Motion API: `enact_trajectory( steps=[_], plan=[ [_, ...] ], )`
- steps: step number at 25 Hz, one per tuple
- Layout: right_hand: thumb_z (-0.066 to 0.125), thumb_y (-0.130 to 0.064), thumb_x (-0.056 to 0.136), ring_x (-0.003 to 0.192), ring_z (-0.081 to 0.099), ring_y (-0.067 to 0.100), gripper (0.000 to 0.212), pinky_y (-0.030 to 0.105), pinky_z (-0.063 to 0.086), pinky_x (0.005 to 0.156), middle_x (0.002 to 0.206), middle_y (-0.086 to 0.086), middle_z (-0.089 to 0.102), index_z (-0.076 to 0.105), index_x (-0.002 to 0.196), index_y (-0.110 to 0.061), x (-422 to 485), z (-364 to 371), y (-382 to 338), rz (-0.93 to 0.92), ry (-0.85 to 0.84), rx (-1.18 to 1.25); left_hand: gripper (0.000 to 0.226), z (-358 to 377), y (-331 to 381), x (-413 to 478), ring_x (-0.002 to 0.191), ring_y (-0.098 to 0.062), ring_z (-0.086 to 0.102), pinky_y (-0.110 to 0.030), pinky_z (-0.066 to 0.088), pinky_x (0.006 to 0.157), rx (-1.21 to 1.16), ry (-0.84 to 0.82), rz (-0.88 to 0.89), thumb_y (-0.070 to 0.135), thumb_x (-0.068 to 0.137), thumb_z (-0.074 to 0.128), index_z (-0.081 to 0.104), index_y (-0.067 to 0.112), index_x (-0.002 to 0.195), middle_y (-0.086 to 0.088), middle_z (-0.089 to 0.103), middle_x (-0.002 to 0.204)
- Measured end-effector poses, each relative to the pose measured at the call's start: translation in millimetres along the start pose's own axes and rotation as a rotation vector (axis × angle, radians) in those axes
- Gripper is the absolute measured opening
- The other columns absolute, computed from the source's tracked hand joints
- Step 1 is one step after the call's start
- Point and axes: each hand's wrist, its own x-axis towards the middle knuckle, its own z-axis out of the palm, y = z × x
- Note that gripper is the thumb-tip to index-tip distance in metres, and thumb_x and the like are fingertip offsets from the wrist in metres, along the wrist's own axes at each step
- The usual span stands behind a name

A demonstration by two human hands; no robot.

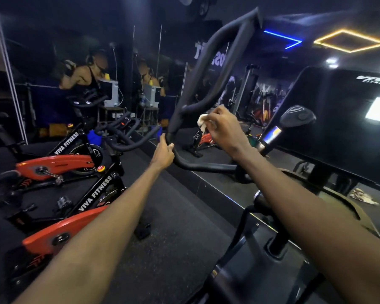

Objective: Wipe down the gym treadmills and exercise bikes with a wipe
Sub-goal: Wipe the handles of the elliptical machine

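Observation:
A black padded handlebar (208,69) of the exercise bike in front of me loops up through the centre of the view. My left hand (164,153) grips the lower bend of that bar. My right hand (223,126) holds a crumpled white wipe (202,121), just right of the bar's inner loop near its lower junction. Whether the wipe touches the bar I cannot tell. The bike's stem and frame (250,249) run down to the lower right.
Two red and black spin bikes (59,167) stand in a row to the left on a dark floor (173,227). A mirror wall (140,84) runs behind them. A large black machine console (342,119) rises at the right, with a rag (362,195) lying below it.

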Motion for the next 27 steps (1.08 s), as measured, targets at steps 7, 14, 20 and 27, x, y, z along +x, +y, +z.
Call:
enact_trajectory(
  steps=[7,14,20,27],
  plan=[
    [0.054,-0.007,0.094,0.089,0.059,0.03,0.019,0.037,0.05,0.077,0.099,0.014,0.056,0.072,0.096,-0.002,81.7,48.7,-0.3,-0.123,-0.117,-0.116,0.06,1.9,-15.0,8.8,0.127,-0.03,0.05,-0.028,0.038,0.094,-0.028,0.004,0.08,0.014,0.102,0.042,0.014,0.016,0.155,-0.017,0.047,0.144],
    [0.057,-0.003,0.09,0.1,0.053,0.03,0.015,0.04,0.05,0.084,0.104,0.013,0.057,0.071,0.094,-0.003,92.1,92.9,-7.1,-0.17,-0.226,-0.226,0.061,7.6,-19.1,10.1,0.123,-0.023,0.054,-0.025,0.039,0.091,-0.081,0.029,0.089,0.007,0.1,0.041,0.016,0.018,0.154,-0.014,0.051,0.14],
    [0.056,-0.001,0.089,0.095,0.051,0.029,0.014,0.04,0.049,0.077,0.098,0.011,0.054,0.07,0.089,-0.004,99.0,84.2,-9.4,-0.264,-0.349,-0.253,0.063,8.3,-21.9,11.4,0.123,-0.023,0.055,-0.04,0.044,0.104,-0.112,0.01,0.05,0.01,0.096,0.041,0.018,0.027,0.152,-0.008,0.057,0.135],
    [0.056,0.004,0.086,0.099,0.054,0.028,0.019,0.04,0.051,0.077,0.103,0.011,0.056,0.071,0.095,-0.004,89.9,77.4,-19.8,-0.301,-0.439,-0.303,0.066,9.0,-21.3,13.0,0.122,-0.019,0.056,-0.029,0.043,0.097,-0.139,0.003,0.044,0.004,0.094,0.039,0.018,0.027,0.152,-0.006,0.06,0.132]
  ],
)
